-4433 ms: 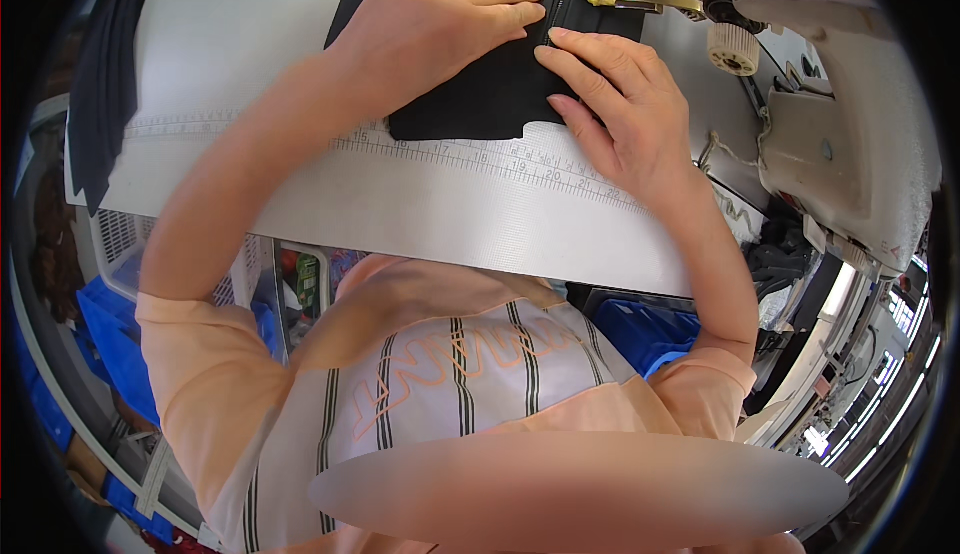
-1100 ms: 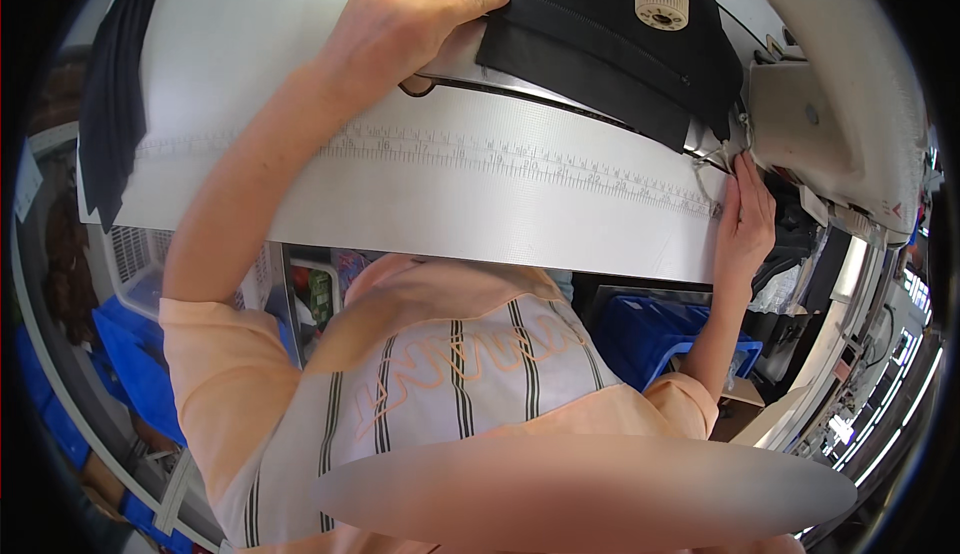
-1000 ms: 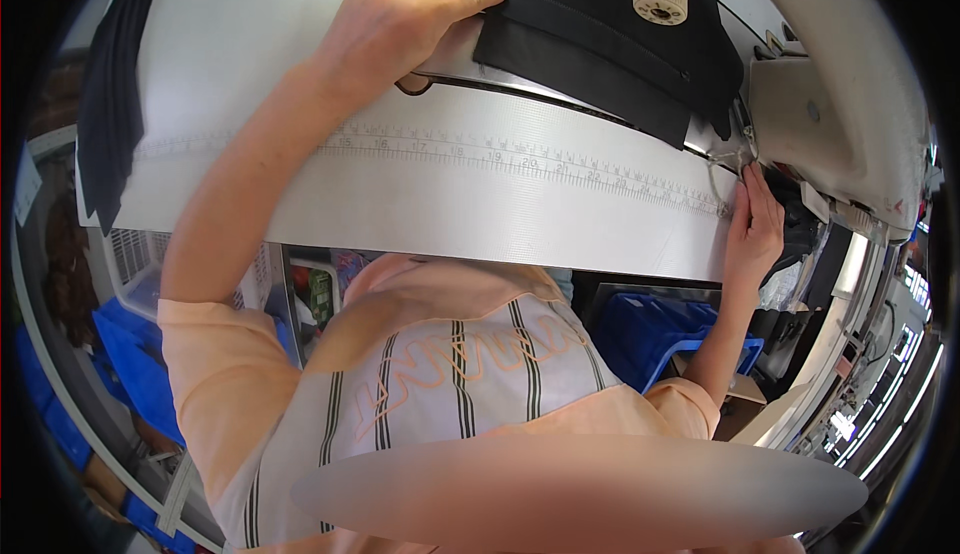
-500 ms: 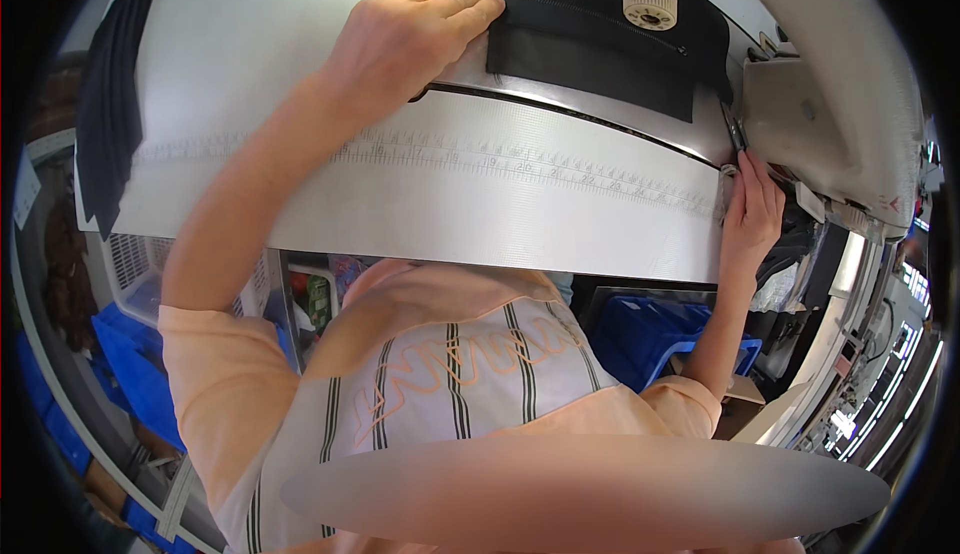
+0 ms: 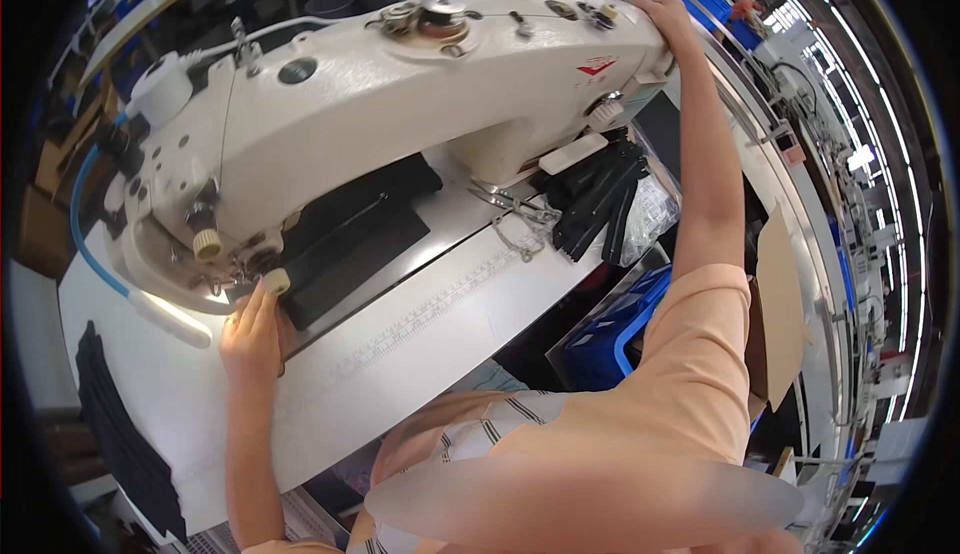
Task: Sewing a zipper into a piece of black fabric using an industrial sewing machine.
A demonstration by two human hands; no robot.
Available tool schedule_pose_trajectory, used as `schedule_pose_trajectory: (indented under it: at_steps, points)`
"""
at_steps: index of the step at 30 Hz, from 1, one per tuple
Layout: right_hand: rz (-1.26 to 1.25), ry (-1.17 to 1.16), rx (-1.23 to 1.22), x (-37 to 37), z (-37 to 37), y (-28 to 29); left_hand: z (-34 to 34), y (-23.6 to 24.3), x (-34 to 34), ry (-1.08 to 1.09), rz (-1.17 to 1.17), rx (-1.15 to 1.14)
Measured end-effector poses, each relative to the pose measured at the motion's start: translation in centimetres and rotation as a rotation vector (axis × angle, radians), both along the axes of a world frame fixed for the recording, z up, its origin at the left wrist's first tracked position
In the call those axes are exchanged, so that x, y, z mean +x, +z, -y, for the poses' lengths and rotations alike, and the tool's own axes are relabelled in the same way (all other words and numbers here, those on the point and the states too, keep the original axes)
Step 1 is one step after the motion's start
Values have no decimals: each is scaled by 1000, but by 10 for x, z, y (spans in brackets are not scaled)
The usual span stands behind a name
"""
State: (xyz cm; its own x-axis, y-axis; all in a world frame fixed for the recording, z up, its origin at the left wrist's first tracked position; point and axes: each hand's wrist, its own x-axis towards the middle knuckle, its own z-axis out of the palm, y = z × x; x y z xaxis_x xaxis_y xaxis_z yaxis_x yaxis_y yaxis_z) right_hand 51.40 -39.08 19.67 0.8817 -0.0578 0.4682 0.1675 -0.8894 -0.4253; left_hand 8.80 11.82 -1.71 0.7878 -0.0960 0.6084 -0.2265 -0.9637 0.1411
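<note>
By the machine's (image 5: 420, 104) needle end, resting the left hand (image 5: 250, 339), fingers straight and together; can't tell if pinching. Over its right end, curving the right hand (image 5: 667, 22), grip unclear. Under its arm, black cloth (image 5: 350, 249). On its right part, red printing (image 5: 597, 67). In front, ruler marks (image 5: 400, 326) along the table (image 5: 440, 354), then the near edge; below, blue bin (image 5: 600, 354), contents unclear.

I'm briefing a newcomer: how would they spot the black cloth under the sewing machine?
Find the big white sewing machine on the tabletop. Under its arm, right of the person's left hand, lies the black cloth. Unlike the dark folded cloth at the tabletop's left edge and the black strips heaped right of the machine's column, it lies spread flat, a zipper running along it.
</note>
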Motion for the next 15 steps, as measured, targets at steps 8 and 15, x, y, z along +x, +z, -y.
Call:
schedule_pose_trajectory:
  at_steps: [8, 15]
  points:
    - [268, 168, 741, -52, 7, -63, -10, -12, -1, 21, -55, -42]
    - [236, 201, 927, -77, 16, -79, -4, -3, 2, 14, 57, -31]
